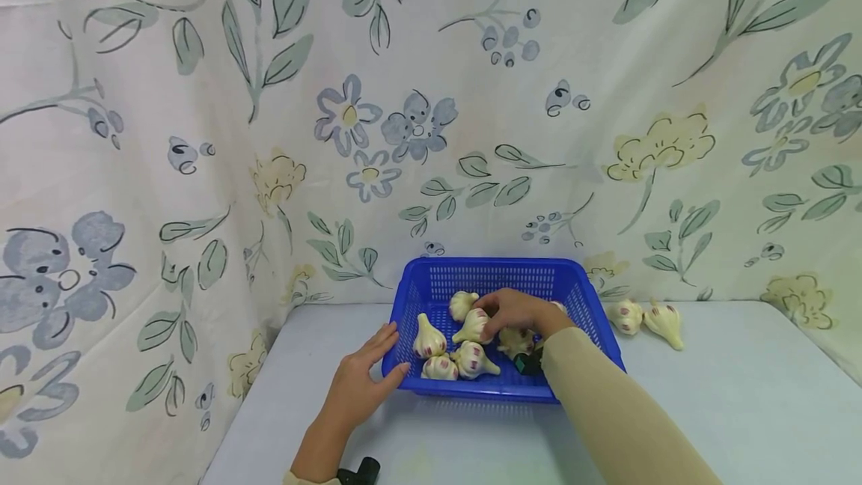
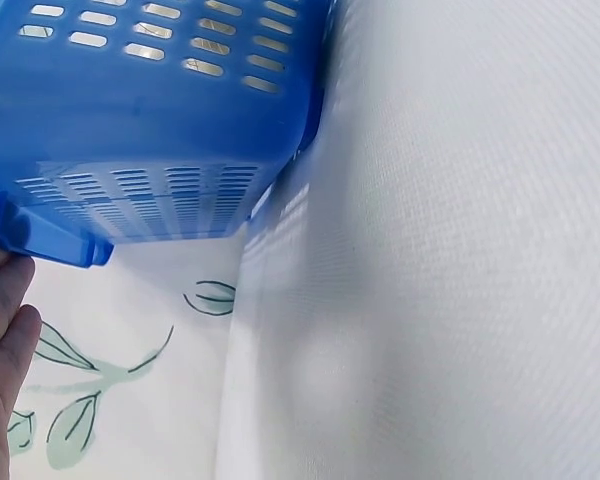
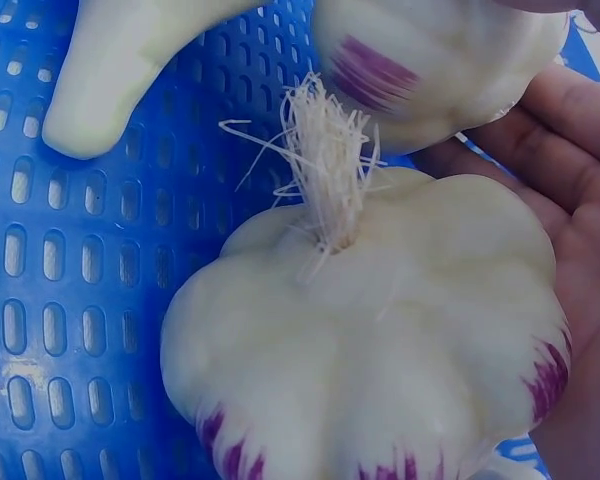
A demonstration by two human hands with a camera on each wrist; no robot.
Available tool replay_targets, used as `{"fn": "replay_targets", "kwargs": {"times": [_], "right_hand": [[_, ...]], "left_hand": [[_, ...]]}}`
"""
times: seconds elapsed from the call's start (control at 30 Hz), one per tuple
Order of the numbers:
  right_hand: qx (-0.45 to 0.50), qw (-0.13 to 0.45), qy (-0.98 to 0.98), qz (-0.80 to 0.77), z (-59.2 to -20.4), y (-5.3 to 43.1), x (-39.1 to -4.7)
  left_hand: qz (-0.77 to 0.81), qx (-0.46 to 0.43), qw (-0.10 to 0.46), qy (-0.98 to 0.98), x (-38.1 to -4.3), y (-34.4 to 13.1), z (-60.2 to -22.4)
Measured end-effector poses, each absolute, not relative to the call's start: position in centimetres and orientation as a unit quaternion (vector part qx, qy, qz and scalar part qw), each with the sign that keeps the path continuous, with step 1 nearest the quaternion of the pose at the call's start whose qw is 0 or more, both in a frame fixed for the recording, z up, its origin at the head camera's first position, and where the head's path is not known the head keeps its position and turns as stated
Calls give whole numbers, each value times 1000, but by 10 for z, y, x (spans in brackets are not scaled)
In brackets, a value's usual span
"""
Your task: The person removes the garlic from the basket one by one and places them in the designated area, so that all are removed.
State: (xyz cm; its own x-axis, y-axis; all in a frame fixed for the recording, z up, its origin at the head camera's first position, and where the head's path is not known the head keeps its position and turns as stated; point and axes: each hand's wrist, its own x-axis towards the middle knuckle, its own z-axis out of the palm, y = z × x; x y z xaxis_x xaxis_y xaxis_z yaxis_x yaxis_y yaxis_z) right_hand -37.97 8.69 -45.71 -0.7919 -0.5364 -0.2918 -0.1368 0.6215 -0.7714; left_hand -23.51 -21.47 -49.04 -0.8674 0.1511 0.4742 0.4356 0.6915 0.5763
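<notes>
A blue plastic basket with slotted walls holds several garlic bulbs. My right hand reaches into its middle and grips a garlic bulb. In the right wrist view, fingers and thumb curl round that garlic bulb, while a second bulb, root tuft up, sits just below the palm. Fairly straight and spread, the fingers of my left hand rest at the basket's left rim, thumb by the front corner. Its fingertips meet the rim in the left wrist view.
Two more garlic bulbs lie on the white table, right of the basket. Behind everything hangs a floral cloth. A black device is strapped at the left wrist, and another dark device shows at the right wrist.
</notes>
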Motion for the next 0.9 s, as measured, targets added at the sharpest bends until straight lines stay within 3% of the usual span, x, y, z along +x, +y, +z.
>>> {"fn": "replay_targets", "kwargs": {"times": [0.9], "right_hand": [[-206, 240, 861, -399, -451, 85, -378]], "left_hand": [[-359, -165, 200, -897, -234, -214, -488]]}}
